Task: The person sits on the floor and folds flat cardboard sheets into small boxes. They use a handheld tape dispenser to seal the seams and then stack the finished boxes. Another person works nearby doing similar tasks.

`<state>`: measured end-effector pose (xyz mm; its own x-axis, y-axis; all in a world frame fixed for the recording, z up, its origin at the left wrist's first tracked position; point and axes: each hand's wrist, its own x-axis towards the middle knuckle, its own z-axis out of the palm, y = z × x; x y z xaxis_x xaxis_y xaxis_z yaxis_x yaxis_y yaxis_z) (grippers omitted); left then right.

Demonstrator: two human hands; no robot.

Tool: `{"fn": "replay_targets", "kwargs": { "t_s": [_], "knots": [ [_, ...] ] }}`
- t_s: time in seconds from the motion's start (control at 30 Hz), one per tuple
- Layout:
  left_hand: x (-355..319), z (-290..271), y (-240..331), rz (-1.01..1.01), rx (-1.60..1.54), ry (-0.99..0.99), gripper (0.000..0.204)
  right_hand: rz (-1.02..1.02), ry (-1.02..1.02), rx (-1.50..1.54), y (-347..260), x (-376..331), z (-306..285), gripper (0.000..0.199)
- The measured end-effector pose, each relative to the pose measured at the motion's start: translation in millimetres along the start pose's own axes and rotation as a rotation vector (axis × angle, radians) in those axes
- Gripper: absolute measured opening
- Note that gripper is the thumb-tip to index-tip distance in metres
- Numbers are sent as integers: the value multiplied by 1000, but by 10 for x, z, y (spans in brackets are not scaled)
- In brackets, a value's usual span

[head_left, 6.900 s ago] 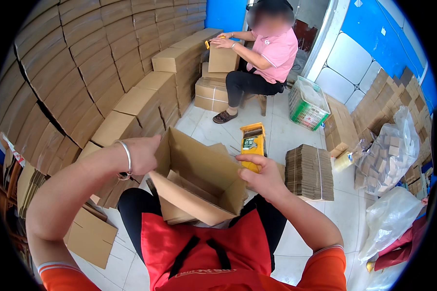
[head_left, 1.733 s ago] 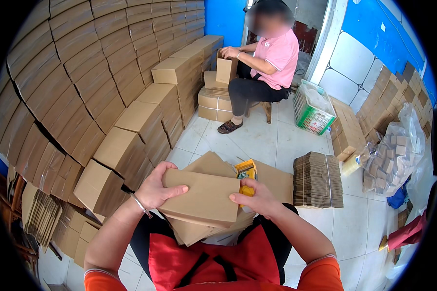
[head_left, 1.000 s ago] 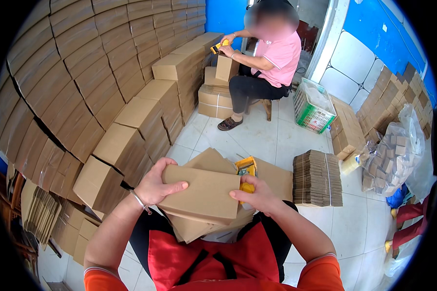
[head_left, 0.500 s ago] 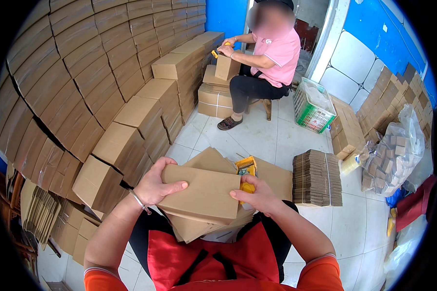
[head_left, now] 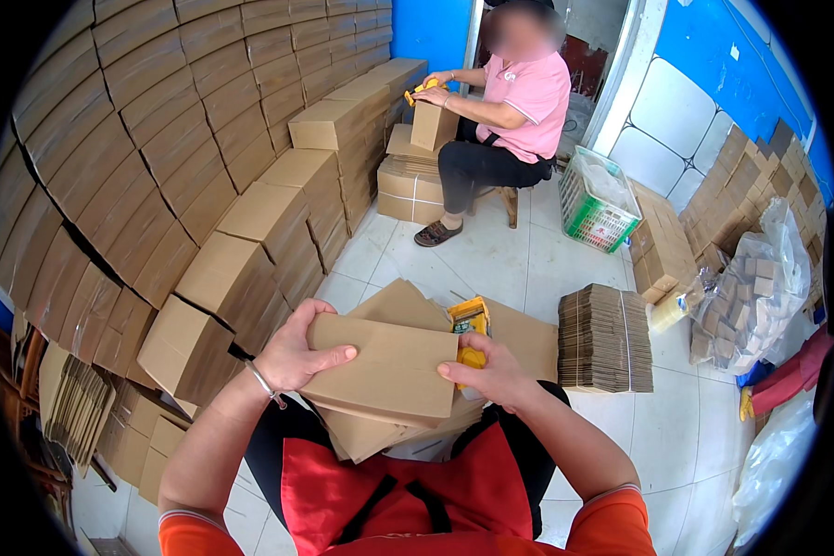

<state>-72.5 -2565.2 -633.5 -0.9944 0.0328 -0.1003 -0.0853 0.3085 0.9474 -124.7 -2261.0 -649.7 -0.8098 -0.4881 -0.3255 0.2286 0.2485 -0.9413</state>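
Observation:
A brown cardboard box (head_left: 385, 366) lies across my lap, its broad face up. My left hand (head_left: 295, 354) is closed on its left end, thumb on top and fingers over the far edge. At the right end, my right hand (head_left: 491, 372) grips the box with its thumb on the near face; its other fingers are partly hidden. Just beyond that hand is a yellow tape dispenser (head_left: 471, 317), partly covered by the box and fingers; whether the fingers touch it I cannot tell. Flat cardboard sheets (head_left: 394, 301) lie beneath the box.
Stacked cartons (head_left: 269, 218) line the left side. A strapped bundle of flat cardboard (head_left: 605, 338) stands on the floor to the right. Ahead, a seated co-worker (head_left: 528, 97) holds another tape dispenser (head_left: 424, 91) on a box. A green-white crate (head_left: 600, 199) and a plastic bag of small boxes (head_left: 751, 296) stand farther right.
My hands and the box stay almost still. The co-worker's tape dispenser has tilted over the top of their box. Dark red cloth at the right edge has shifted.

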Motion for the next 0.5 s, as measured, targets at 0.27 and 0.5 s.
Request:
{"fn": "replay_targets", "kwargs": {
  "t_s": [0.27, 0.5],
  "knots": [
    [-7, -43, -51, 83, 403, 74, 72, -54, 38, 7, -19, -14, 21, 62],
    [-195, 345, 237, 430, 1134, 80, 51, -16, 25, -31, -166, -24, 36, 59]
  ]
}}
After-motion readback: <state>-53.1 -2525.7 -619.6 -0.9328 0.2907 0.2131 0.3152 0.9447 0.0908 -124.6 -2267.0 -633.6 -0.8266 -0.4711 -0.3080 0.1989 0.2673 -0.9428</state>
